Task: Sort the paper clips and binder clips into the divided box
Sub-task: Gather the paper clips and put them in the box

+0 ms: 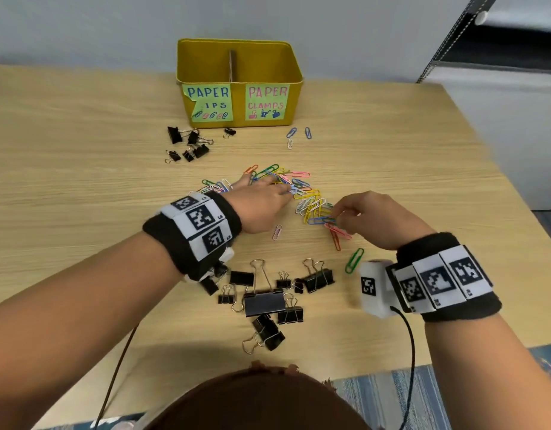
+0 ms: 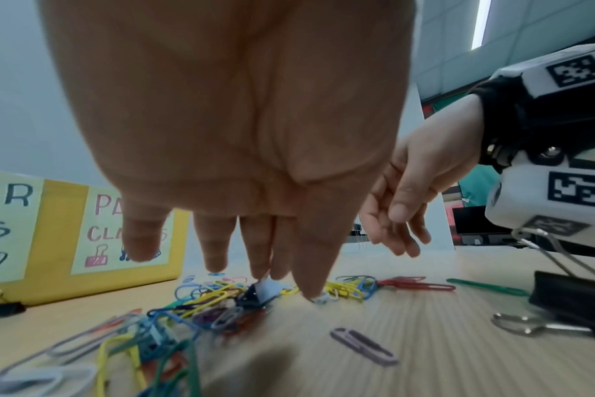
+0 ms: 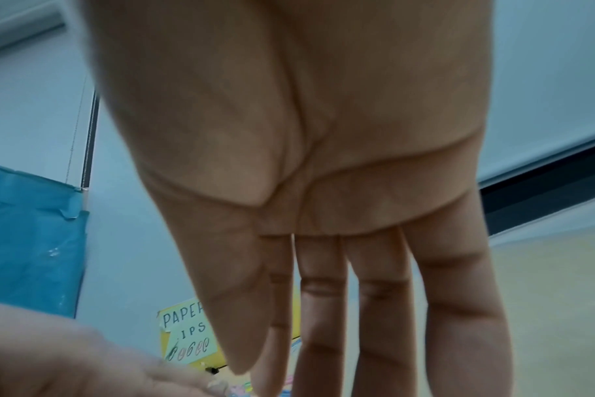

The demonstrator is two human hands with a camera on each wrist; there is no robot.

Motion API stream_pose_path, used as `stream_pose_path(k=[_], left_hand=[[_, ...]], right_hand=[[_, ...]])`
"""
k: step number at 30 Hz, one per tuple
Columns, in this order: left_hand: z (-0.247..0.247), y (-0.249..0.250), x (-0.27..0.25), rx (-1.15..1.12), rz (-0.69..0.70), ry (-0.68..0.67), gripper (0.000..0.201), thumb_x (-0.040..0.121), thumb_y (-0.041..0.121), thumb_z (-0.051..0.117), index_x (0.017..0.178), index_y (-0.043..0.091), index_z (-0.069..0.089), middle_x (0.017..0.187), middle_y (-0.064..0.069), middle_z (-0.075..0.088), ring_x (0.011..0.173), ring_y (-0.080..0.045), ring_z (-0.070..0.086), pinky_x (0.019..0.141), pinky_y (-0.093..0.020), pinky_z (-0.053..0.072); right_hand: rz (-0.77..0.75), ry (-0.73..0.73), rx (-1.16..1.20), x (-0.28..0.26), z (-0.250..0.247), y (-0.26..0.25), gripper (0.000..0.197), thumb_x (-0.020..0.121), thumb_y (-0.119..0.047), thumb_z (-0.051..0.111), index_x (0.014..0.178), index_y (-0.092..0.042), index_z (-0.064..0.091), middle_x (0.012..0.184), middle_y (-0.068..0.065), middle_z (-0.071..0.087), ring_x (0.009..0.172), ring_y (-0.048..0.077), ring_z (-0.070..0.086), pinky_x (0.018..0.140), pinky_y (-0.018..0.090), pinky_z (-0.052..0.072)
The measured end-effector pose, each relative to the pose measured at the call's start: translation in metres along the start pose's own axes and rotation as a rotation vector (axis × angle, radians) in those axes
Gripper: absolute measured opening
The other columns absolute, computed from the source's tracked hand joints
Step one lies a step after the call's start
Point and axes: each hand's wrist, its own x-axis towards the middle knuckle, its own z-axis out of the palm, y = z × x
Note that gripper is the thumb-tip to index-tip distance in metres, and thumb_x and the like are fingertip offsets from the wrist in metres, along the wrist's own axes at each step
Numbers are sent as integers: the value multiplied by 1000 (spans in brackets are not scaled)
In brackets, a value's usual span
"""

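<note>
Head view is hiding both hands' fingertips among coloured paper clips (image 1: 299, 193); left hand (image 1: 261, 206) and right hand (image 1: 376, 221) grip unclear.

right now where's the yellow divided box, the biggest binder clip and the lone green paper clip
yellow divided box (image 1: 294, 62): head view, bare right inner wall.
biggest binder clip (image 1: 264, 303): head view, middle of its black body.
lone green paper clip (image 1: 354, 260): head view, mid-length of its wire loop.

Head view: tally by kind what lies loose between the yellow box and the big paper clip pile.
Black metal binder clips: 6
Coloured wire paper clips: 3 (2 blue, 1 white)
Total: 9
</note>
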Motion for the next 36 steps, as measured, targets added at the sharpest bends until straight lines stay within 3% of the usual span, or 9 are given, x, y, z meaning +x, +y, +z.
stream_pose_path(k=[6,9,15,19,22,25,30,34,36], left_hand=[[-1,-12,-28,-332,103,186,59,92,11,43,146,24,24,157,8,18,145,-8,14,119,-29,9],[3,-6,-49,-376,223,73,54,93,10,45,143,24,32,154,12,25,142,-2,19,105,-6,9],[7,-5,-57,-549,197,51,42,93,9,48,134,17,49,146,8,42,134,-4,36,96,3,19],[17,-3,-62,-453,288,-217,41,94,10,45,134,18,49,148,11,38,137,-4,33,109,-11,20],[27,-6,-63,-455,303,-308,38,93,5,44,127,14,57,147,8,42,136,-3,34,113,-15,21],[27,-13,-65,-552,233,-207,29,92,6,45,103,17,70,130,3,60,123,-8,51,110,-28,36],[19,-43,-64,-406,11,39,40,88,4,46,123,22,57,111,-1,60,97,-11,52,85,-20,39],[22,-64,-59,-265,-249,96,50,81,9,57,129,11,43,115,-13,54,101,-27,54,81,-30,43],[22,-60,-52,-237,-316,81,53,77,13,63,124,6,41,113,-17,54,92,-28,54,74,-31,44]], right_hand=[[2,4,12,6,1,1,25,86,-12,53,106,-12,68,91,7,64,87,21,56,75,25,40],[10,-20,-20,8,3,1,26,86,-10,51,105,-11,68,85,5,61,83,21,54,67,27,39],[-89,-123,24,9,10,-11,29,86,-4,49,101,-17,69,81,-1,62,79,18,56,64,19,44],[-197,-324,53,10,21,-27,44,82,6,45,107,-21,69,85,-6,62,72,4,55,68,11,44],[-227,-434,-122,15,31,-36,44,86,-1,47,123,-19,62,106,-4,63,101,11,56,92,23,42],[-217,-328,-200,20,30,-39,50,90,-1,39,134,-21,52,128,3,58,121,18,51,98,23,36],[-67,-142,-123,12,-4,-15,30,90,-10,46,106,-20,69,109,6,66,95,18,58,72,24,41],[195,-271,-112,-4,-7,10,8,81,-17,62,89,-19,64,91,6,67,73,19,65,51,21,44],[214,-284,-150,2,8,11,22,74,-12,68,94,-12,62,90,9,67,75,23,66,52,26,50]])
